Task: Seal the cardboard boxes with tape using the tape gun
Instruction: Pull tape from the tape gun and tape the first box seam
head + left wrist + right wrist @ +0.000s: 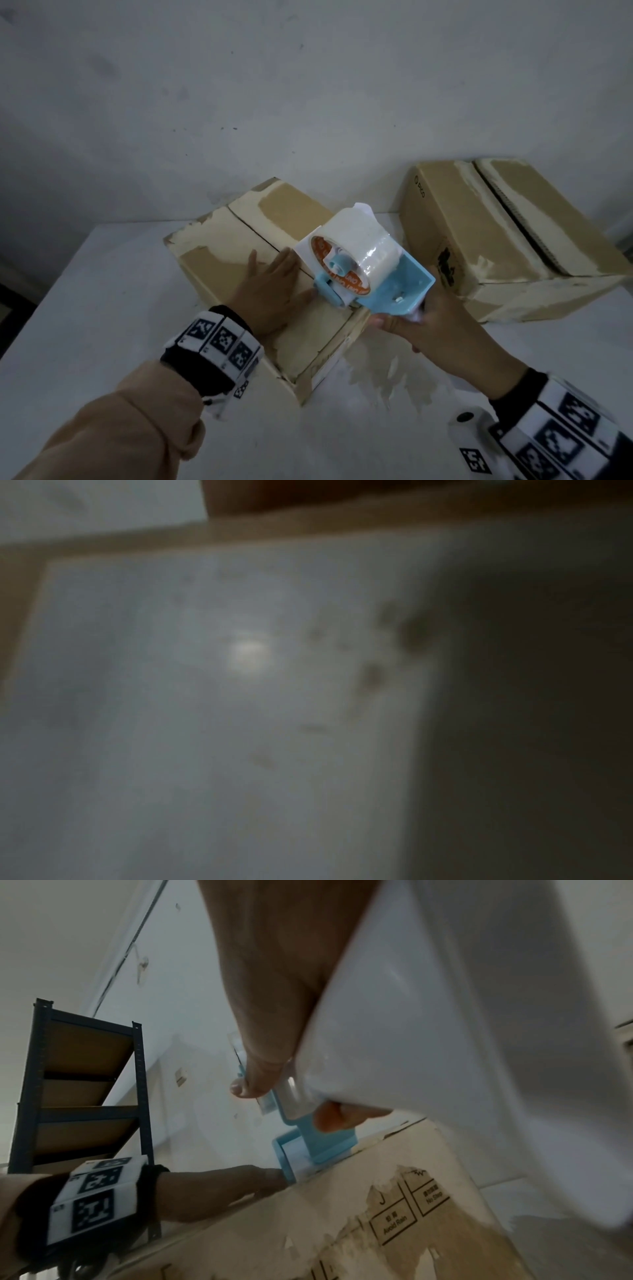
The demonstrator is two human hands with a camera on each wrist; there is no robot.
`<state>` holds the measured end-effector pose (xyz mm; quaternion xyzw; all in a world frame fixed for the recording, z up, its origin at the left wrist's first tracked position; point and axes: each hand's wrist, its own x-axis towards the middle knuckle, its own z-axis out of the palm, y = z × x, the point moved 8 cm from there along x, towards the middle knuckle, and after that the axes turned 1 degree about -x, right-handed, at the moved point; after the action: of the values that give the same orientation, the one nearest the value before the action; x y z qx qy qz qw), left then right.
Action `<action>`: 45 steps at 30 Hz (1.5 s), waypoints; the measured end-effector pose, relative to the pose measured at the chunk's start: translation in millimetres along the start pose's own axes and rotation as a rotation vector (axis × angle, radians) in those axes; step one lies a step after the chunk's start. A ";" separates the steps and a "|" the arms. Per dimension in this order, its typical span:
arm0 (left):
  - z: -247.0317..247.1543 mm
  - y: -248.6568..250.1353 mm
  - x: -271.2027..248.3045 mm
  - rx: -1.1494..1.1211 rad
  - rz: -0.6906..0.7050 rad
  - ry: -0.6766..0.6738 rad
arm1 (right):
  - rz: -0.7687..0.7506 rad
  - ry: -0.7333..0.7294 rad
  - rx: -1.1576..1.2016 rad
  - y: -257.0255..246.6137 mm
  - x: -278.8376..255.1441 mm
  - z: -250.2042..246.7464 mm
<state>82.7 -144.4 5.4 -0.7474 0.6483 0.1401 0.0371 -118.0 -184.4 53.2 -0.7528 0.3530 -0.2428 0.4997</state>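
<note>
Your left hand [270, 291] lies flat with straight fingers on top of the nearer cardboard box [219, 236], pressing beside the seam between its two top flaps. Your right hand [435, 325] grips the handle of the blue and white tape gun [394, 291], fingers curled round it; the gun's front end sits on the box top just beside your left fingertips, close to the near right edge. A roll of clear tape [363, 246] is mounted on the gun. The box stands on the white table [102, 291], its paper skin torn in patches. A second cardboard box [479, 222] stands to the right, apart from the first, with a gap open between its flaps. From the right wrist, a dark metal shelf [85, 1083] stands by the wall. The left wrist view is blurred.
</note>
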 end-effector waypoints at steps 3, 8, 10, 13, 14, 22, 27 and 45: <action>4.2 24.1 -9.9 0.074 0.064 0.005 | -0.016 0.008 -0.024 2.2 1.5 0.1; 16.7 49.6 -36.6 -0.053 0.123 0.024 | -0.022 0.020 -0.007 4.4 -0.1 -0.9; 18.2 50.3 -37.1 -0.043 0.141 0.067 | -0.014 0.007 -0.022 5.0 0.1 -0.6; 11.6 47.5 -32.9 0.003 0.109 0.142 | -0.003 -0.011 -0.022 0.7 1.3 -0.9; 10.5 47.4 -31.4 -0.007 0.103 0.149 | -0.005 -0.015 -0.025 -1.5 1.9 -1.1; 10.5 32.7 -15.2 0.017 0.060 0.095 | 0.011 0.022 -0.042 -11.1 2.7 2.7; 9.2 33.1 -16.2 0.036 0.049 0.080 | 0.021 0.073 -0.033 -4.4 -26.1 -10.5; 12.3 30.8 -12.8 0.030 0.033 0.028 | 0.188 0.207 -0.076 30.0 -80.8 -26.7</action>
<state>49.1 -134.0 0.8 -0.7380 0.6629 0.1203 0.0368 -197.0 -144.8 34.6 -0.7057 0.4805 -0.2578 0.4524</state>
